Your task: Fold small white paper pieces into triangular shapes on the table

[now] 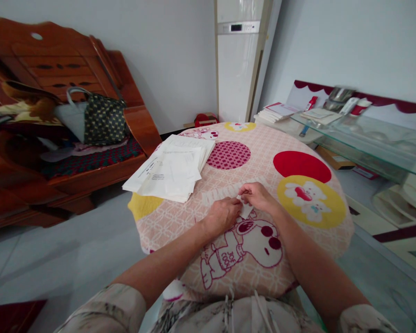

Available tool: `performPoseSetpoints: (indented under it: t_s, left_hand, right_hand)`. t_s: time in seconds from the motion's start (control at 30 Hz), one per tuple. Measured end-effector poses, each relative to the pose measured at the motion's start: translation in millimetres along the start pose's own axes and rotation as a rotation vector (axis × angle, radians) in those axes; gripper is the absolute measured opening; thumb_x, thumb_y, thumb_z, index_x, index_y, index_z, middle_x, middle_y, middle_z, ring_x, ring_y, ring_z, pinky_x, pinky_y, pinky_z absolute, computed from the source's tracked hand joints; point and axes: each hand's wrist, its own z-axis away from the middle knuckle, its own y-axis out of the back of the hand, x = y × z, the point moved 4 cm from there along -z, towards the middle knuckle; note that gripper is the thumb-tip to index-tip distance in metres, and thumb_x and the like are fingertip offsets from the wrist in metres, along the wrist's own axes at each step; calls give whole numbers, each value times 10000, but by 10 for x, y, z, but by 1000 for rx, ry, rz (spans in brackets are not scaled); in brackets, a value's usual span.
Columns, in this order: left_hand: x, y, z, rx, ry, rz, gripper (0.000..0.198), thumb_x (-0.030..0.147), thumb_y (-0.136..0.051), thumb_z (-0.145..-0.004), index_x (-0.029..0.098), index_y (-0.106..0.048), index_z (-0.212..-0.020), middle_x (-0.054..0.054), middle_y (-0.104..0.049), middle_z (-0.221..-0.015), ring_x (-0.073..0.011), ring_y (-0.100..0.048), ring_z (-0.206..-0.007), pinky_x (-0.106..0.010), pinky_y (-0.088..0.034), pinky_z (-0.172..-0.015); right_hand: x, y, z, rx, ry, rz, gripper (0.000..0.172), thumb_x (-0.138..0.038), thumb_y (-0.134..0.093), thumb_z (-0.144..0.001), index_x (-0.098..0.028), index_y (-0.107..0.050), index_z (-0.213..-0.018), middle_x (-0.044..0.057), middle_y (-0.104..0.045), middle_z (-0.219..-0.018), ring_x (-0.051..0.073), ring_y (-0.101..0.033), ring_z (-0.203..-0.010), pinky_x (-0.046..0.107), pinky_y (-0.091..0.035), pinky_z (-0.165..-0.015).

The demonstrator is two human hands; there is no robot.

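Note:
My left hand (223, 215) and my right hand (258, 195) meet over the middle of a round table covered with a pink cartoon-print cloth (298, 217). Both pinch a small folded piece of white paper (245, 210) that rests on the cloth between them. Fingers of both hands are curled closed on it. A loose stack of white papers and envelopes (173, 169) lies on the table's far left part, apart from my hands.
A wooden bench (55, 92) with a patterned bag (104, 118) stands at left. A tall white air conditioner (239, 60) is at the back. A glass shelf unit (367, 138) with books and cans runs along the right.

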Motion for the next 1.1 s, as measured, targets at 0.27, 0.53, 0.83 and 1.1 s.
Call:
performPoseSetpoints:
  t_s: [0.27, 0.53, 0.83, 1.1]
  left_hand:
    - [20, -44, 303, 24, 10, -68, 183, 174, -497, -979, 159, -678, -962, -78, -704, -891, -213, -654, -879, -300, -509, -767]
    - [-402, 265, 120, 126, 333, 366, 217, 179, -546, -910, 157, -755, -857, -19, -736, -773, -135, -632, -694, -231, -452, -663]
    - [-394, 122, -298, 69, 430, 448, 230, 200, -740, -757, 123, -755, -973, -48, -755, -837, -155, -662, -722, -250, -493, -686]
    - [-423, 84, -366, 27, 501, 601, 90, 227, -733, -754, 138, -741, -760, -5, -680, -670, -125, -589, -626, -245, -405, -594]
  right_hand:
    - [1, 24, 32, -26, -37, 7, 210, -20, -532, -747, -144, -689, -809, -25, -612, -610, 95, -543, -543, 198, -390, -528]
    - [-4, 19, 24, -11, -11, 31, 180, -60, -560, -745, -146, -707, -804, -10, -634, -628, 109, -553, -567, 219, -399, -556]
    - [178, 19, 17, 67, -143, -305, 142, -138, -571, -743, -144, -661, -853, -13, -634, -593, 108, -552, -479, 219, -433, -485]
    - [127, 52, 41, 83, -143, -380, 151, -168, -618, -681, -148, -662, -824, -12, -631, -545, 116, -551, -458, 229, -435, -478]
